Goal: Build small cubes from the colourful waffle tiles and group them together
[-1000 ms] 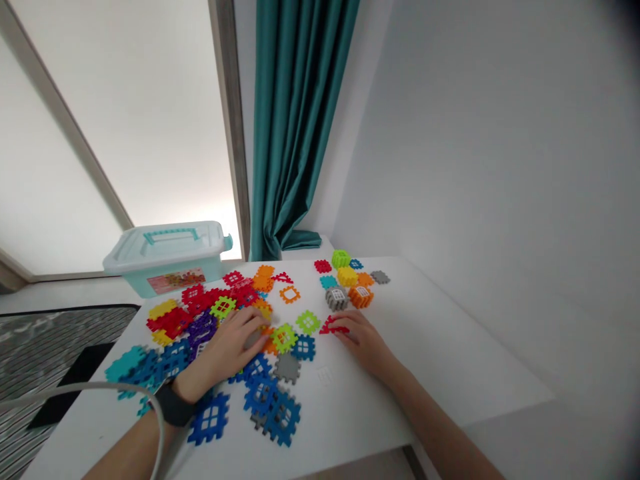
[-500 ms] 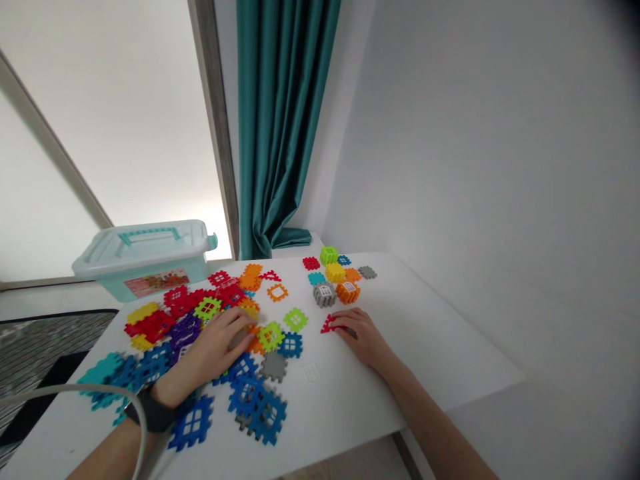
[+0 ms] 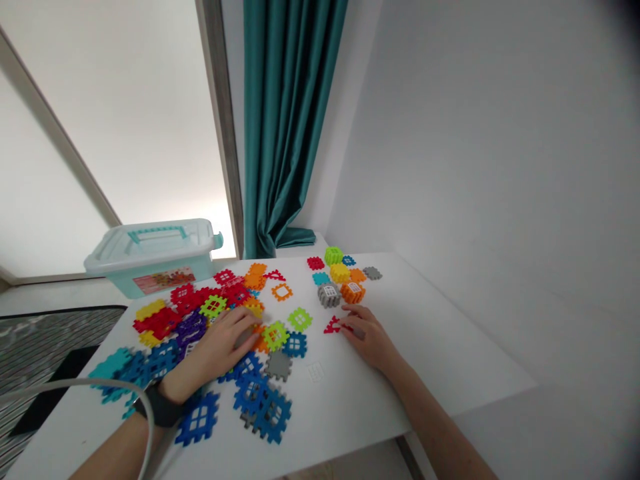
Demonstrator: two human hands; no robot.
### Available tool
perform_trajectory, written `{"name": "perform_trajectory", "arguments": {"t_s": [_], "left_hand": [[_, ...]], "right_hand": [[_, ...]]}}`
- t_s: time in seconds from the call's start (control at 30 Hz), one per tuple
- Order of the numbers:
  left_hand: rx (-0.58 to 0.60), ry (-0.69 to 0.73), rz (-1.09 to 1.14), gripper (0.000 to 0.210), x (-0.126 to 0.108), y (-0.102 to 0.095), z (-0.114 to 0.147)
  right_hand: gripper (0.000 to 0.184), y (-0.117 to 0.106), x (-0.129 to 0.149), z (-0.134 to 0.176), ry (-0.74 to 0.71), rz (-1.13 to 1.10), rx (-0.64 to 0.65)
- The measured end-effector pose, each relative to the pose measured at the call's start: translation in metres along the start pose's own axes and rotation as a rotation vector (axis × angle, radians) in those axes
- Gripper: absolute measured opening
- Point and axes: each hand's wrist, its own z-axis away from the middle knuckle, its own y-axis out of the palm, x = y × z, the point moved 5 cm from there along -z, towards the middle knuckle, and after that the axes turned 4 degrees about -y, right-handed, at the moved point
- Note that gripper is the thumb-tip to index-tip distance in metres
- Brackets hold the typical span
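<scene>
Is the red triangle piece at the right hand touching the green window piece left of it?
Apart: the head view shows white tabletop between the red triangle piece and the green window piece.

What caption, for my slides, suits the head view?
Left hand over colourful notched plastic tiles, right hand at a red plastic triangle.

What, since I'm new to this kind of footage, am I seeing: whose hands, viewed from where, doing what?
There's no machine here, just a person's two bare hands. One camera, worn on the head, looks forward and down. On the white table lie colourful toothed pieces, with stacks farther back to the right and a lidded box behind on the left. The left hand rests among the pieces; the right hand has its fingertips at a red triangular piece. Whether either grips anything isn't clear.
</scene>
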Motion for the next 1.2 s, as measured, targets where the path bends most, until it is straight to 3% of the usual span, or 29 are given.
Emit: {"name": "perform_trajectory", "arguments": {"t_s": [0.17, 0.5, 0.63, 0.83, 1.07, 1.2], "left_hand": [[0.042, -0.008, -0.037, 0.023, -0.003, 0.002, 0.001], [0.021, -0.052, -0.121, 0.018, 0.010, -0.021, 0.000], [0.040, -0.035, -0.195, 0.017, 0.015, -0.027, 0.001], [0.027, -0.046, -0.270, 0.015, 0.023, -0.035, 0.003], [0.021, -0.073, -0.293, 0.015, 0.034, -0.043, 0.004], [0.020, -0.140, -0.294, 0.017, 0.048, -0.055, 0.008]], "right_hand": [[0.016, 0.000, 0.017, -0.007, -0.066, 0.009, -0.032], [0.014, 0.055, 0.110, -0.060, -0.286, -0.077, 0.286], [0.015, 0.075, 0.135, -0.087, -0.341, -0.109, 0.383], [0.015, 0.098, 0.148, -0.108, -0.352, -0.047, 0.361], [0.035, 0.115, 0.142, -0.088, -0.320, -0.081, 0.340], [0.034, 0.116, 0.133, -0.081, -0.297, -0.118, 0.326]]}}
